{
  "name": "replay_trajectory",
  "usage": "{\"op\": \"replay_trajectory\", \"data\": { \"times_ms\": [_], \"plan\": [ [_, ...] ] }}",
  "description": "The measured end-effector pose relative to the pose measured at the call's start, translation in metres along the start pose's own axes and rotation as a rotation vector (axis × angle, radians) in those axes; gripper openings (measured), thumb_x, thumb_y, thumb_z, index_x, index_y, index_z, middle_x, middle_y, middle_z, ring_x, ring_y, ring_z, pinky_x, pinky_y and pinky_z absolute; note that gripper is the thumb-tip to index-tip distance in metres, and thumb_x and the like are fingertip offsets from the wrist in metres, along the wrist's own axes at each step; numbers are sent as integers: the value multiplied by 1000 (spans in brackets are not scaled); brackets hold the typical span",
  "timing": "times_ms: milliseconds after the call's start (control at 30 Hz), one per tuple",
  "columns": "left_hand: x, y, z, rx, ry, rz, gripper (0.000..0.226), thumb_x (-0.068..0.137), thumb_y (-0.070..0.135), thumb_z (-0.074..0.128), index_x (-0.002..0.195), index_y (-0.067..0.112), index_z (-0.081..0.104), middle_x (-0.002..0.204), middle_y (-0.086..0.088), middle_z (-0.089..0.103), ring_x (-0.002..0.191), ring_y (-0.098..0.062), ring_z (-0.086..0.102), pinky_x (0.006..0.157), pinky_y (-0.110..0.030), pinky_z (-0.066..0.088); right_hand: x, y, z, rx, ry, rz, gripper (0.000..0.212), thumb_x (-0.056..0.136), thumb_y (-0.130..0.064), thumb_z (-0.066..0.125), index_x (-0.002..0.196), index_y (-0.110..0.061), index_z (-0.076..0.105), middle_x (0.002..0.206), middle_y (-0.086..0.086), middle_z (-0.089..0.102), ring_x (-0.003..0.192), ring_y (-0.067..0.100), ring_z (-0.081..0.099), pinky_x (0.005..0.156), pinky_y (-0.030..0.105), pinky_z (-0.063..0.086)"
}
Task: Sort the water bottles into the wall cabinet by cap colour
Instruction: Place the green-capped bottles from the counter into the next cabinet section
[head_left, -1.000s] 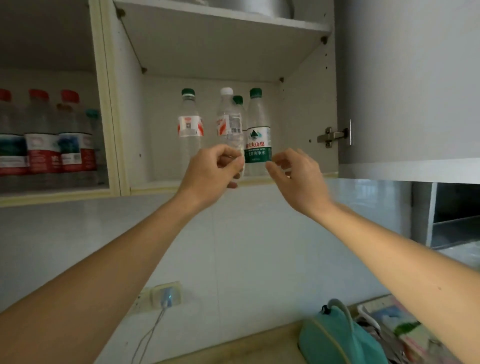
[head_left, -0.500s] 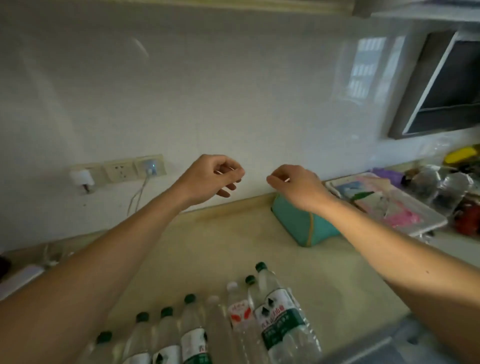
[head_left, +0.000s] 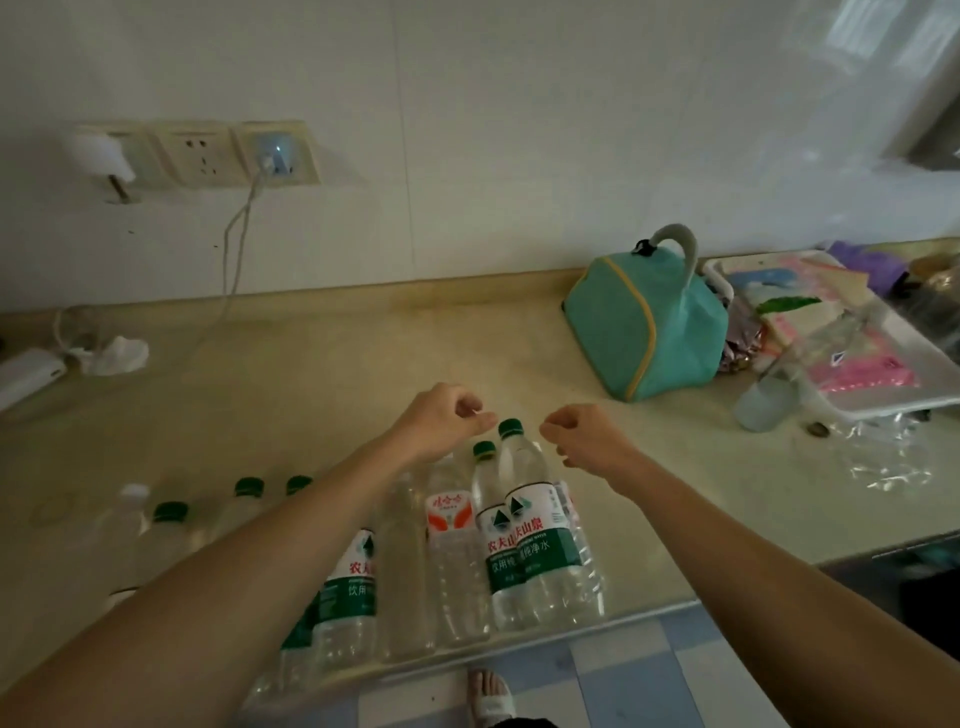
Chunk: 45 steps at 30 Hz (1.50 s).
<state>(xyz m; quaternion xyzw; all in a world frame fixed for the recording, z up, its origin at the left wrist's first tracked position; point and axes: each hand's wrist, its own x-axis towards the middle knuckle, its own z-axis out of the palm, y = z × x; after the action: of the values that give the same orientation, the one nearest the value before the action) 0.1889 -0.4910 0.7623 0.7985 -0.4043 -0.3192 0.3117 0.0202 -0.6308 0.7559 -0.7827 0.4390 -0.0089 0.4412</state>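
Several clear water bottles stand in a row along the front edge of the beige counter (head_left: 322, 374). Most have green caps and green labels, such as the tallest green-capped bottle (head_left: 540, 525) and its neighbour (head_left: 485, 512). One bottle with a red and white label (head_left: 451, 551) stands beside them, its cap hidden by my left hand. A white-capped bottle (head_left: 130, 512) is at the left end. My left hand (head_left: 441, 421) and my right hand (head_left: 587, 434) hover just above the caps, either side of the tallest one, fingers loosely curled and holding nothing. The wall cabinet is out of view.
A teal bag (head_left: 644, 322) sits at the back right, next to a white tray (head_left: 883, 400) piled with packets. Wall sockets (head_left: 202, 153) carry a plugged-in charger with a hanging cable. A crumpled tissue (head_left: 117, 356) lies at the left. A sandalled foot (head_left: 491, 696) shows on the tiled floor.
The view has dropped from the open cabinet down to the counter. Both empty hands have come down from the cabinet shelf to just above the bottle caps.
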Motion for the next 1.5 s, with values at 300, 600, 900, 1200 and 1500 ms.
{"op": "replay_trajectory", "data": {
  "times_ms": [300,600,900,1200,1500],
  "plan": [
    [38,5,50,-21,10,-109,36,95,43,65,119,15,69,115,1,70,89,-7,60,65,-15,40,54,43,24,146,-166,131,41,94,-32,69,128,-9,65,112,11,69,94,22,65,81,36,57],
    [47,6,57,-193,-39,-237,30,96,33,66,118,14,73,113,0,72,101,-12,65,91,-29,53,79,55,35,108,-213,142,24,89,-37,74,102,-16,74,84,1,71,77,13,65,61,24,48],
    [45,17,52,-527,31,-365,21,101,17,59,117,8,68,107,-9,72,97,-24,70,92,-39,56,67,54,-3,363,-130,109,25,89,-14,75,109,1,73,97,23,74,79,25,61,73,35,46],
    [52,71,30,-211,194,119,21,98,21,63,117,22,70,104,8,72,95,-7,68,89,-22,52,45,30,-70,375,140,-226,36,84,-17,80,119,-11,72,103,-1,75,94,7,70,79,17,51],
    [47,87,39,14,287,458,34,92,11,68,125,5,65,118,-5,61,109,-13,59,97,-14,47,11,40,-69,314,372,-487,32,85,-16,80,114,-23,71,107,-9,72,102,7,68,94,26,53]
  ]
}}
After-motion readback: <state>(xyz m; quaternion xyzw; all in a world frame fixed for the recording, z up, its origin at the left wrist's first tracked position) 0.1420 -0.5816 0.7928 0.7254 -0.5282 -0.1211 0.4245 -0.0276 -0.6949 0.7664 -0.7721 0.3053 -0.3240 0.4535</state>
